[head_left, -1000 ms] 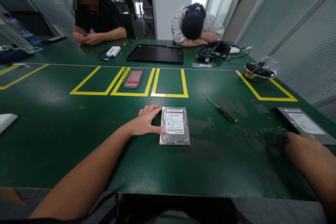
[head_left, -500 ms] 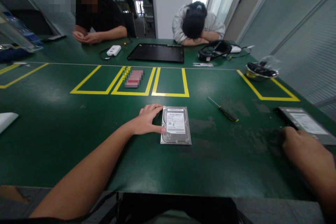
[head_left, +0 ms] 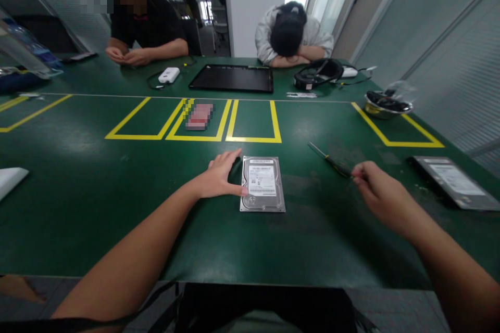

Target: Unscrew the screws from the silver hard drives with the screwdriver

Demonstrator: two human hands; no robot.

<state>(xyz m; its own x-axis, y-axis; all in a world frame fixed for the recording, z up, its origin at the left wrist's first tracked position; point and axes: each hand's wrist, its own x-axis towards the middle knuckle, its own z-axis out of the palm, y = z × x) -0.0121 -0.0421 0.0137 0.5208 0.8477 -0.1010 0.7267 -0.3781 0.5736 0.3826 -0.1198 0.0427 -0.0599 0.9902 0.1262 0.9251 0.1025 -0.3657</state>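
A silver hard drive [head_left: 262, 184] with a white label lies flat on the green table [head_left: 203, 250], in front of me. My left hand [head_left: 221, 176] is at its left side with fingers apart; the thumb touches the drive's left edge. To the right lies a screwdriver [head_left: 332, 161] with a dark and yellow handle, its thin shaft pointing to the upper left. The fingers of my right hand [head_left: 369, 182] are closed together at the handle's end. Farther right is a second drive [head_left: 455, 182], dark-edged with a white label.
Yellow tape outlines [head_left: 253, 140] mark the table; one holds a pinkish-red object [head_left: 200, 116]. Beyond are a black flat panel [head_left: 231, 78], a black headset [head_left: 318, 74] and a metal bowl [head_left: 388, 106]. Two people sit across the table. A white object [head_left: 11, 181] lies at left.
My right hand has moved left from beside the second drive to the screwdriver's handle end. My left hand has stayed beside the hard drive, its fingers slightly raised.
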